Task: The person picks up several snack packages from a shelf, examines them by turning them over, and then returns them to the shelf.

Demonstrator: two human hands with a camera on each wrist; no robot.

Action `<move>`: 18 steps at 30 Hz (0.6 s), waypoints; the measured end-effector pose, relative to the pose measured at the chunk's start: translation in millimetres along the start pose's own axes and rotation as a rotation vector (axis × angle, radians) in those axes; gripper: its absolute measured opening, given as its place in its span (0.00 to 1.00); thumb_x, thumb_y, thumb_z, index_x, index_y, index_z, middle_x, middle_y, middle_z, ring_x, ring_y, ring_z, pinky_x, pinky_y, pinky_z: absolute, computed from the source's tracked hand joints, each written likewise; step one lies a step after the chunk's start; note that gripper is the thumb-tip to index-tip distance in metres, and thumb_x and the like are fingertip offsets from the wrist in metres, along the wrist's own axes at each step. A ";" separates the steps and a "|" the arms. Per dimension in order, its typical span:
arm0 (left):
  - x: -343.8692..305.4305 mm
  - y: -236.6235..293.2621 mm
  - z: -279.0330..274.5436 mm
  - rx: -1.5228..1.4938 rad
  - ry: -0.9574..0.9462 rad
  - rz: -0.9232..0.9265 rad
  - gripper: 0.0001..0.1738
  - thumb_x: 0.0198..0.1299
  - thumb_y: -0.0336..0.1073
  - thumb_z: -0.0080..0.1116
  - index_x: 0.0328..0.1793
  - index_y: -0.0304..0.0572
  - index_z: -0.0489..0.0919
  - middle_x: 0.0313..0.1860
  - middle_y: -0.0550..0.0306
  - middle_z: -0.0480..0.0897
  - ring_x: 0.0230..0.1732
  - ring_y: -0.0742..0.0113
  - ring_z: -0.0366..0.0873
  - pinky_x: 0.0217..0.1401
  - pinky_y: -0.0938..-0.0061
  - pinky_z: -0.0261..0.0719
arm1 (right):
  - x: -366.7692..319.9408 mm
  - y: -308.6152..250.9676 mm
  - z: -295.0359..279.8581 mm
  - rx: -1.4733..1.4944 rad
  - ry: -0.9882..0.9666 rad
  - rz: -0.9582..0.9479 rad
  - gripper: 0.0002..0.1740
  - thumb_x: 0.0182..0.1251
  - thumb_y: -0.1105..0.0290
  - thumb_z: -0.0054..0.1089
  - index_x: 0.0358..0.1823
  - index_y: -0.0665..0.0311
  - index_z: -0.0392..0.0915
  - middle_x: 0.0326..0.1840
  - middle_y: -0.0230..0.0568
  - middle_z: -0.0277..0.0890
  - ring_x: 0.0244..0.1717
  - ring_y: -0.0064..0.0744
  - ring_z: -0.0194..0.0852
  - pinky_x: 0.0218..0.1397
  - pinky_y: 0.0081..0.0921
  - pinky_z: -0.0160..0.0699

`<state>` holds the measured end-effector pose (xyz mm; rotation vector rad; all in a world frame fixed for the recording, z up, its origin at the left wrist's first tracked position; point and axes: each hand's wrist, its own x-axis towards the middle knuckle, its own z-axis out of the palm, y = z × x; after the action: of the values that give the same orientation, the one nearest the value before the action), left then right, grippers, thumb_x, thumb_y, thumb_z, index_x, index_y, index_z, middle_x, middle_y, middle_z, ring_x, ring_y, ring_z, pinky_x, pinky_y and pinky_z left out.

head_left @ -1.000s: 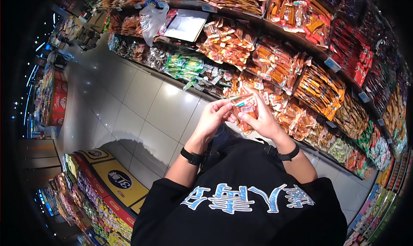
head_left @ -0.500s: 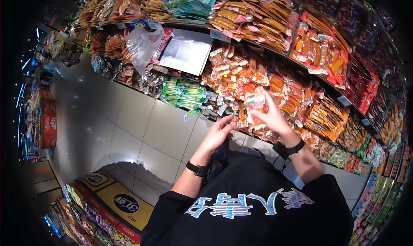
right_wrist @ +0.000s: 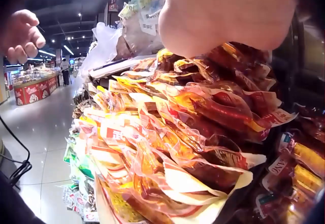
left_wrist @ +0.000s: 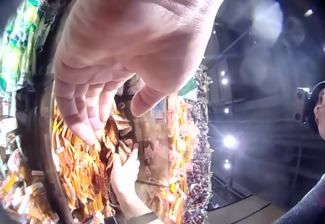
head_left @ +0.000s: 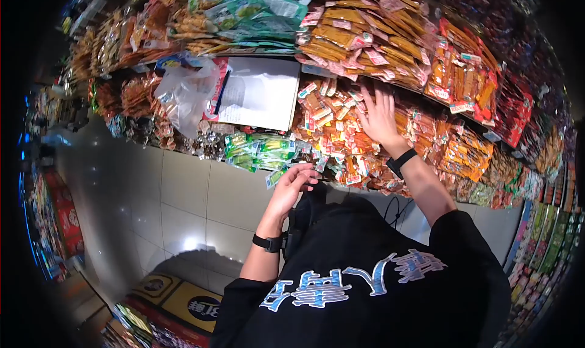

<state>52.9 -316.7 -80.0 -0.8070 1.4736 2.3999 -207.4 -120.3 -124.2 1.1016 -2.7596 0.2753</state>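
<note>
My right hand (head_left: 381, 119) reaches over the back of a heap of clear-wrapped snack packets (head_left: 341, 135), its fingers extended towards the shelf lip behind. Orange-brown packets (right_wrist: 177, 132) with red and white labels fill the right wrist view below that hand, whose fingertips are hidden there. Nothing shows in the grasp of my left hand (head_left: 294, 186), which hangs with loosely bent fingers in front of the shelf. From the left wrist, the left hand (left_wrist: 127, 46) appears close up, with the right hand (left_wrist: 124, 176) farther off against the packets.
Left of the heap lie a white paper pad (head_left: 259, 95), a dark pen (head_left: 222, 92) and a crumpled plastic bag (head_left: 186, 95). Green packets (head_left: 262, 150) sit at the shelf's front edge. A yellow and dark red display stand (head_left: 177, 299) is on the tiled floor (head_left: 183, 196) behind.
The packet that both hands held is no longer in either. My right hand carried it away from the left, then moved farther over the heap. The head view has shifted closer to the shelf.
</note>
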 end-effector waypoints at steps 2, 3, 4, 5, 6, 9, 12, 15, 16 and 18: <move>8.3 12.6 3.0 0.044 -0.038 -0.016 0.18 0.73 0.39 0.50 0.63 0.36 0.73 0.51 0.53 0.82 0.49 0.68 0.82 0.52 0.73 0.79 | -8.4 -0.2 -8.5 0.058 -0.047 0.020 0.38 0.70 0.53 0.53 0.79 0.49 0.51 0.72 0.64 0.55 0.73 0.64 0.50 0.78 0.53 0.41; 14.2 15.8 3.6 0.060 -0.056 -0.012 0.18 0.73 0.38 0.50 0.63 0.36 0.73 0.51 0.53 0.82 0.49 0.68 0.82 0.52 0.73 0.79 | -11.6 0.3 -16.4 0.134 -0.168 0.070 0.40 0.71 0.52 0.52 0.80 0.44 0.46 0.78 0.65 0.46 0.78 0.65 0.41 0.81 0.51 0.36; 17.8 20.8 6.5 0.073 -0.080 -0.013 0.18 0.73 0.38 0.50 0.63 0.35 0.73 0.51 0.53 0.82 0.48 0.68 0.82 0.52 0.73 0.79 | -16.5 3.0 -15.0 0.088 -0.142 0.049 0.39 0.71 0.53 0.52 0.80 0.46 0.48 0.77 0.63 0.48 0.77 0.63 0.46 0.81 0.50 0.43; 21.5 24.1 9.2 0.089 -0.094 -0.019 0.18 0.73 0.37 0.50 0.63 0.35 0.73 0.51 0.53 0.83 0.48 0.68 0.82 0.51 0.74 0.79 | -20.7 6.0 -14.9 0.152 -0.164 0.060 0.39 0.71 0.53 0.53 0.80 0.46 0.48 0.77 0.62 0.47 0.77 0.63 0.46 0.80 0.49 0.45; 25.5 27.3 12.1 0.104 -0.106 -0.021 0.18 0.73 0.37 0.49 0.63 0.35 0.73 0.50 0.53 0.83 0.49 0.68 0.82 0.51 0.74 0.79 | -22.3 6.8 -18.6 0.217 -0.180 0.067 0.40 0.70 0.54 0.54 0.80 0.46 0.48 0.78 0.62 0.46 0.77 0.63 0.45 0.80 0.49 0.47; 35.5 33.7 22.3 0.130 -0.158 -0.037 0.17 0.73 0.36 0.49 0.61 0.36 0.74 0.50 0.53 0.83 0.49 0.68 0.82 0.51 0.74 0.79 | -26.8 7.6 -25.2 0.290 -0.066 0.025 0.41 0.68 0.59 0.59 0.79 0.47 0.50 0.78 0.61 0.46 0.77 0.62 0.46 0.78 0.48 0.52; 47.7 32.0 29.3 0.184 -0.213 -0.054 0.18 0.73 0.38 0.50 0.63 0.35 0.73 0.51 0.55 0.83 0.48 0.70 0.81 0.50 0.76 0.78 | -36.8 15.7 -29.8 0.325 0.088 0.037 0.35 0.66 0.64 0.59 0.75 0.53 0.60 0.75 0.56 0.56 0.73 0.57 0.56 0.76 0.47 0.57; 52.3 31.5 40.8 0.219 -0.259 -0.066 0.19 0.73 0.38 0.49 0.63 0.35 0.72 0.52 0.54 0.82 0.49 0.68 0.81 0.51 0.75 0.79 | -59.9 42.2 -41.5 0.296 0.198 0.150 0.26 0.65 0.67 0.58 0.65 0.60 0.71 0.70 0.49 0.65 0.68 0.52 0.66 0.72 0.46 0.63; 52.6 30.9 44.8 0.228 -0.272 -0.067 0.19 0.73 0.38 0.49 0.63 0.34 0.72 0.52 0.53 0.82 0.49 0.68 0.81 0.52 0.75 0.79 | -68.7 59.9 -31.9 0.279 0.183 0.254 0.25 0.64 0.67 0.59 0.64 0.61 0.70 0.70 0.49 0.64 0.69 0.52 0.64 0.72 0.46 0.62; 52.1 29.1 50.7 0.237 -0.273 -0.080 0.19 0.73 0.39 0.48 0.63 0.34 0.72 0.52 0.53 0.82 0.48 0.68 0.81 0.52 0.75 0.79 | -85.1 99.0 -24.6 0.143 0.048 0.403 0.29 0.62 0.65 0.61 0.65 0.60 0.69 0.72 0.50 0.62 0.72 0.52 0.60 0.74 0.45 0.60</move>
<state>-20.5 -291.7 -69.0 -0.4546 1.5424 2.1240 -213.1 12.4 -129.5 0.5422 -2.9339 0.5467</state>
